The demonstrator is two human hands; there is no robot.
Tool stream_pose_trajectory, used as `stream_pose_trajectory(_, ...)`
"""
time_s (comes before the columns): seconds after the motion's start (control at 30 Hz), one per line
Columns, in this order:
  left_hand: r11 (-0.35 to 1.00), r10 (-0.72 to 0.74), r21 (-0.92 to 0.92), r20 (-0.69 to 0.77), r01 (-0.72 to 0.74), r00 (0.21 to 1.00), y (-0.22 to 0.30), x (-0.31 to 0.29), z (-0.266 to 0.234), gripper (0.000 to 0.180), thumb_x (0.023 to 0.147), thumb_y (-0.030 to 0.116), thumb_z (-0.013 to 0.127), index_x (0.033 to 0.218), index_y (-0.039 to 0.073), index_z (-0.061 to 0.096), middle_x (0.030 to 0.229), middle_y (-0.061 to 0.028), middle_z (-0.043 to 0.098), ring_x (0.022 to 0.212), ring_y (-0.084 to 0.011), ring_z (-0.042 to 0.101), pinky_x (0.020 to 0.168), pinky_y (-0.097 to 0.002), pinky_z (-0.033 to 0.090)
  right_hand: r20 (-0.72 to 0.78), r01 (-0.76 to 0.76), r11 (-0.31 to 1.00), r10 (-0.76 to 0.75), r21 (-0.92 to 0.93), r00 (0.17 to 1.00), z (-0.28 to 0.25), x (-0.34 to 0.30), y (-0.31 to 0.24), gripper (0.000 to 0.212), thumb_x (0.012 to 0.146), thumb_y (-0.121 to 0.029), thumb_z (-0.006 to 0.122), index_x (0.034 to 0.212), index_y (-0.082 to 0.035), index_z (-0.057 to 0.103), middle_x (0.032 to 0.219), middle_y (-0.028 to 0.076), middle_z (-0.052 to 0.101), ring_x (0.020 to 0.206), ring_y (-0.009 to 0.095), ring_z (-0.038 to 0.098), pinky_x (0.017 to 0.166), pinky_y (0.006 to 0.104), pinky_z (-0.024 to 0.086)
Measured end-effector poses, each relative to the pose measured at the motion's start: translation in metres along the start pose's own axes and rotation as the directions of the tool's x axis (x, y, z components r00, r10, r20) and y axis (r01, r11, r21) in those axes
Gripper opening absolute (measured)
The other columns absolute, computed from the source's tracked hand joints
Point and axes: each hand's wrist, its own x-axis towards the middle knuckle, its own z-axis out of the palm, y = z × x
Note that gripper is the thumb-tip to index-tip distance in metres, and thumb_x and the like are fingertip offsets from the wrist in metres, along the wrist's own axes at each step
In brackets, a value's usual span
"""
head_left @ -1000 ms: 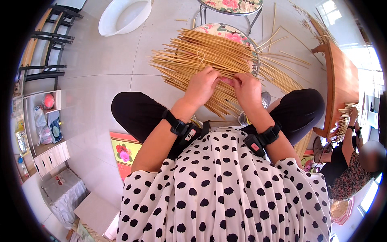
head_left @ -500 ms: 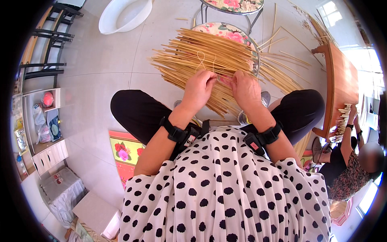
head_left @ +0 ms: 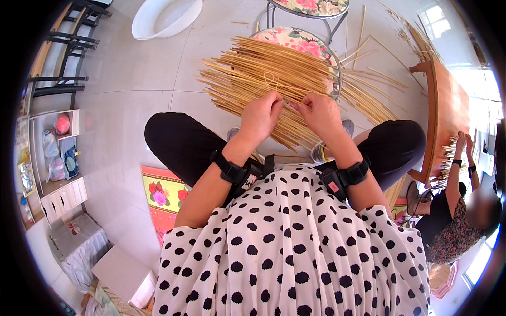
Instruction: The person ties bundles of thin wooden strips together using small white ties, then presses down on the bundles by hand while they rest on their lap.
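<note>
A wide layer of straw-coloured stalks (head_left: pixel 263 58) lies across the flowered seat of a round stool (head_left: pixel 312 48), in front of the person's knees, its uneven ends reaching past the seat on the left. Both hands work at the near part of it.

The left hand (head_left: pixel 262 117) has thumb and forefinger pinched together over the stalks; what is between them is too small to tell. The right hand (head_left: pixel 320 116) is just beside it, fingers also drawn together at the tips, and again I cannot tell what they grip. Half a second ago the two sets of fingertips were farther apart; now they nearly meet. The pink patch that showed between them then is mostly out of sight.

A thin pale cord (head_left: pixel 271 80) lies on the stalks just above the left hand. Its loop and strand, spread wider in the earlier frames, now sit closer together.

More loose stalks (head_left: pixel 371 100) lie to the right of the stool, as before. Beyond the stool stands a second flowered stool (head_left: pixel 311 5), with a white basin (head_left: pixel 182 18) on the floor to the left. At far right, a co-worker's hands (head_left: pixel 465 141) now show side by side.
</note>
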Motion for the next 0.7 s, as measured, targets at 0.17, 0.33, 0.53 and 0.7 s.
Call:
stream_pose_trajectory(0.17, 0.947, -0.133, -0.295, -0.008, 0.124, 0.991, 0.011, -0.006, -0.006, 0.008, 0.098, 0.014, 0.06, 0.097, 0.006, 0.059, 0.062, -0.0071, 0.063, 0.052, -0.0184, 0.063, 0.051, -0.0327, 0.048, 0.06, -0.072, 0.997, 0.069, 0.043, 0.996, -0.009, 0.0, -0.006, 0.027, 0.083, -0.035, 0.076, 0.08, -0.008, 0.074, 0.069, 0.015, 0.069, 0.066, 0.033, 0.068, 0.064, 0.0437, 0.054)
stream_pose_trajectory(0.33, 0.92, -0.212, -0.327, 0.049, 0.217, 0.976, 0.025, -0.01, -0.018, 0.008, 0.1, 0.013, 0.058, 0.098, 0.005, 0.058, 0.06, -0.0064, 0.063, 0.05, -0.0139, 0.062, 0.049, -0.0293, 0.047, 0.082, -0.129, 0.991, 0.124, 0.048, 0.989, -0.01, 0.0, -0.007, 0.027, 0.083, -0.037, 0.075, 0.082, -0.01, 0.076, 0.069, 0.013, 0.069, 0.065, 0.032, 0.067, 0.064, 0.0427, 0.054)
stream_pose_trajectory(0.53, 0.953, -0.201, -0.215, 0.084, 0.215, 0.976, 0.018, -0.021, -0.006, 0.008, 0.097, 0.011, 0.061, 0.099, 0.003, 0.063, 0.063, -0.0087, 0.063, 0.051, -0.0168, 0.059, 0.05, -0.031, 0.046, 0.066, -0.125, 0.991, 0.121, 0.055, 0.99, -0.005, -0.001, -0.005, 0.028, 0.085, -0.038, 0.076, 0.085, -0.01, 0.078, 0.066, 0.011, 0.067, 0.06, 0.028, 0.064, 0.06, 0.0395, 0.05)
stream_pose_trajectory(0.7, 0.988, -0.102, -0.115, 0.035, 0.106, 0.994, 0.011, -0.029, 0.008, 0.014, 0.095, 0.009, 0.063, 0.106, 0.002, 0.068, 0.063, -0.006, 0.06, 0.052, -0.0081, 0.05, 0.049, -0.0267, 0.04, 0.11, -0.181, 0.982, 0.174, 0.057, 0.979, -0.003, 0.0, -0.003, 0.026, 0.085, -0.038, 0.074, 0.083, -0.013, 0.078, 0.073, 0.013, 0.07, 0.071, 0.033, 0.069, 0.068, 0.0435, 0.055)
